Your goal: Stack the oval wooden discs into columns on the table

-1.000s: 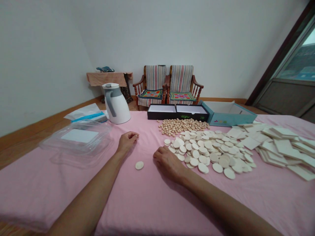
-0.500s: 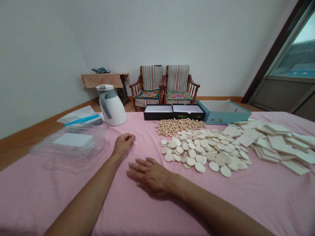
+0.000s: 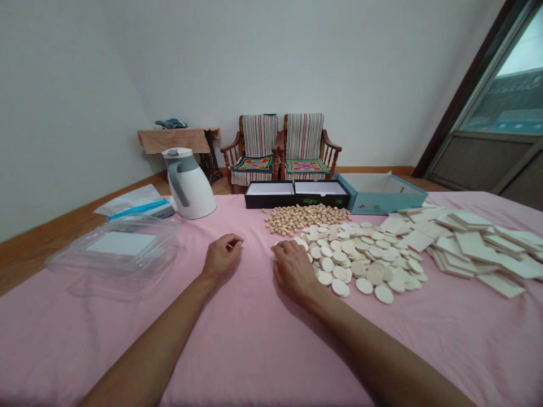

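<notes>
My left hand [image 3: 222, 258] rests on the pink cloth in the middle, its fingers curled in and the thumb close to the fingertips. Whatever it holds, if anything, is hidden. My right hand [image 3: 294, 270] is palm down at the left edge of a heap of pale round wooden discs [image 3: 339, 257], covering a few of them. Its fingers are bent but not closed, and I see nothing held in them. Just beyond the discs lies a heap of small wooden beads [image 3: 303, 217]. Farther right are stacked flat square wooden pieces [image 3: 470, 243].
Behind the beads stand two black trays [image 3: 271, 201] and a light blue box [image 3: 388, 202]. At the left are a white and grey jug [image 3: 195, 189], clear plastic containers [image 3: 127, 265] and a blue-white packet [image 3: 139, 208]. Two chairs [image 3: 280, 141] stand by the wall.
My right hand has moved right and away from me, from flat on the cloth to the discs' edge, its fingers now bent. My left hand has shifted slightly right.
</notes>
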{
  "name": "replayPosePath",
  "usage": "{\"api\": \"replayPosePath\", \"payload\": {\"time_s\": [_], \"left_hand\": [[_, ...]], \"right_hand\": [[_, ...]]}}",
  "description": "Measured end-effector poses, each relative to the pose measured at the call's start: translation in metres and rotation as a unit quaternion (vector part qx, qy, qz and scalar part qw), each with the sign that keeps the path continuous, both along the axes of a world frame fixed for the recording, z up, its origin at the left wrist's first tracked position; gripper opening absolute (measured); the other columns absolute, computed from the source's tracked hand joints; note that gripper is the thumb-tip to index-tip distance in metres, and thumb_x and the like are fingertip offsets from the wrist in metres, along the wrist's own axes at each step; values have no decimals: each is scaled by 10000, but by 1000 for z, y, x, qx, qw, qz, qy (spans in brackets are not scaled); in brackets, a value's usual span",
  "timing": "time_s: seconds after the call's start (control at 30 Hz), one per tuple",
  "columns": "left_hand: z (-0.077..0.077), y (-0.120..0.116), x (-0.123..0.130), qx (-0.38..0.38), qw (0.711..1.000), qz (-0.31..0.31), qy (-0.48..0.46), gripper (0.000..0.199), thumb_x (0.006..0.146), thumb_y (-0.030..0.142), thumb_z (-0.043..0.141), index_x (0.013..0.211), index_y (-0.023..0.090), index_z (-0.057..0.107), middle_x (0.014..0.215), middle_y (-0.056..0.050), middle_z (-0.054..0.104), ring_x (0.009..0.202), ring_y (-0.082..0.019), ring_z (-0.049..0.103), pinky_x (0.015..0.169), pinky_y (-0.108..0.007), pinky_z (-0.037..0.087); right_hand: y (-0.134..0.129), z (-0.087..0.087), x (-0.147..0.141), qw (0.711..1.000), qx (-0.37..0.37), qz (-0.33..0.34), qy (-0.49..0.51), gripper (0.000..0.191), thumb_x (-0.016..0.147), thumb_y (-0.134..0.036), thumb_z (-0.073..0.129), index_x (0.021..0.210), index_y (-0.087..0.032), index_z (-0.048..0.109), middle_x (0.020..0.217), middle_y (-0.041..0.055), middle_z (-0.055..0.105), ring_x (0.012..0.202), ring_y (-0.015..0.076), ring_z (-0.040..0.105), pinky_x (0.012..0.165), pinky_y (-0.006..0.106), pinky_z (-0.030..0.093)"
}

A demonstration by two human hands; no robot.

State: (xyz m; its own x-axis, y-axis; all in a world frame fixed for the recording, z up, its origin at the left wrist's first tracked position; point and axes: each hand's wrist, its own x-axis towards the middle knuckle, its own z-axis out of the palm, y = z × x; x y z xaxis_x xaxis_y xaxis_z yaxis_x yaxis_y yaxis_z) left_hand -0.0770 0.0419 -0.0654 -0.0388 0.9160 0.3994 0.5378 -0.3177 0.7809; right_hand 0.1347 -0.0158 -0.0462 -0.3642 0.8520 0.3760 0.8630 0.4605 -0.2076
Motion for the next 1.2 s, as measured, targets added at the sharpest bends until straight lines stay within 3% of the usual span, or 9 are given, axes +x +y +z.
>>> {"api": "replayPosePath", "payload": {"time_s": [0.1, 0.2, 0.3, 0.4, 0.63, 0.97, 1.1, 1.2], "left_hand": [[6, -16, 20, 25, 995, -69, 71, 251, 729, 335, 639, 941, 215, 698, 1036, -68, 687, 1022, -241, 589, 963, -362, 417], [4, -32, 34, 61, 950, -169, 254, 503, 835, 429, 539, 1277, 189, 530, 1364, -113, 495, 1291, -269, 401, 1093, -445, 281], [-2, -44, 37, 0, 907, -184, 378, 677, 873, 554, 416, 1421, 168, 331, 1493, -128, 282, 1386, -303, 220, 1110, -515, 195], [-5, -50, 31, -48, 887, -168, 428, 713, 883, 603, 333, 1446, 171, 273, 1511, -126, 221, 1399, -302, 179, 1114, -509, 170], [-7, -54, 19, -37, 889, -150, 431, 708, 882, 611, 324, 1444, 183, 281, 1499, -122, 261, 1392, -281, 215, 1124, -466, 164], [-10, -55, 18, -13, 904, -140, 404, 771, 848, 610, 403, 1437, 127, 280, 1485, -166, 286, 1372, -304, 261, 1116, -480, 205], [-13, -55, 19, -1, 919, -136, 370, 816, 810, 580, 495, 1446, 142, 234, 1483, -175, 290, 1357, -315, 290, 1106, -498, 231], [-15, -54, 19, 25, 941, -139, 308, 909, 763, 450, 599, 1473, 158, 112, 1453, -177, 347, 1323, -317, 347, 1080, -499, 291]], "right_hand": [[10, 9, 20, 998, 15, -68, 11, 319, 868, -291, 486, 1145, -148, 552, 1163, 139, 550, 1070, 264, 442, 894, 387, 318], [12, 15, 37, 995, 25, -100, 8, 432, 885, -424, 455, 1197, -134, 524, 1151, 147, 562, 1081, 270, 447, 919, 393, 297], [7, 13, 51, 993, 40, -105, -22, 590, 877, -543, 405, 1299, -134, 455, 1192, 155, 551, 1113, 293, 433, 958, 426, 252], [3, 3, 62, 993, 28, -99, -54, 661, 866, -573, 392, 1383, -162, 372, 1251, 149, 527, 1148, 305, 416, 985, 456, 204], [-2, -5, 61, 994, -2, -93, -57, 601, 855, -545, 427, 1341, -193, 437, 1200, 144, 555, 1120, 305, 423, 945, 452, 236], [2, -10, 14, 999, -6, -38, 11, 469, 878, -475, 446, 1267, -218, 491, 1180, 114, 548, 1068, 272, 444, 923, 434, 279], [4, -12, -9, 999, -10, 6, 35, 442, 889, -419, 448, 1268, -194, 489, 1239, 127, 521, 1118, 267, 433, 955, 440, 269], [5, -9, -23, 995, -30, 75, 54, 459, 888, -408, 457, 1283, -174, 471, 1258, 132, 516, 1128, 249, 447, 958, 417, 296]]}}
